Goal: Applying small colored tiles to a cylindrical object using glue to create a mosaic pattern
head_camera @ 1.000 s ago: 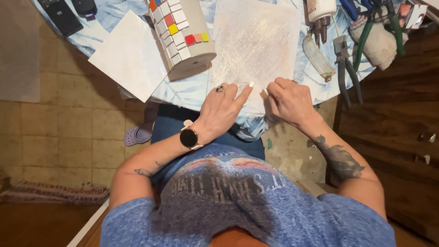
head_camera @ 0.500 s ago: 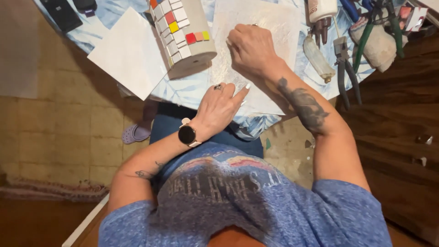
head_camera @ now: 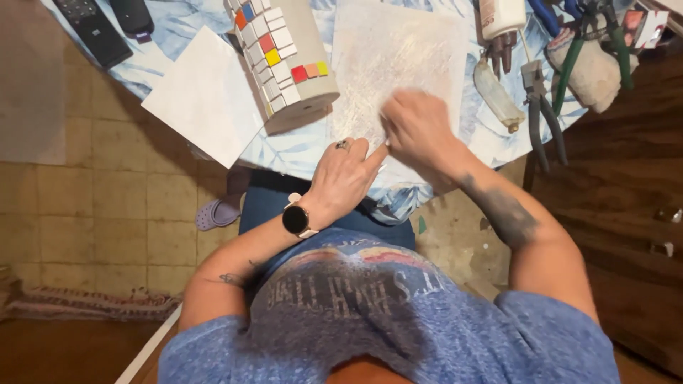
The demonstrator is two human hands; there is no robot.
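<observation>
A white, rough-surfaced square tile (head_camera: 398, 64) lies on the blue leaf-patterned tablecloth (head_camera: 299, 153). My left hand (head_camera: 345, 171), with a black watch on the wrist, lies flat and open on the tile's near edge, its forefinger pointing at my right hand. That right hand (head_camera: 420, 131) is blurred and curled into a fist on the tile's near half. Whether anything is inside it stays hidden. Just left of the tile lies a grey cylinder (head_camera: 295, 67) partly covered with white, red, yellow and blue mosaic squares.
A plain white square tile (head_camera: 206, 92) overhangs the table's left edge, with two dark remotes (head_camera: 92, 28) beyond it. Right of the rough tile are a glue bottle (head_camera: 498, 18), a small clear bottle (head_camera: 498, 92), pliers (head_camera: 541, 107), green-handled nippers (head_camera: 569, 64) and a cloth (head_camera: 594, 67). A purple shoe (head_camera: 217, 212) lies on the floor.
My right hand slid up the tile away from me, then came back down beside my left forefinger. The left hand stayed flat on the tile's near edge.
</observation>
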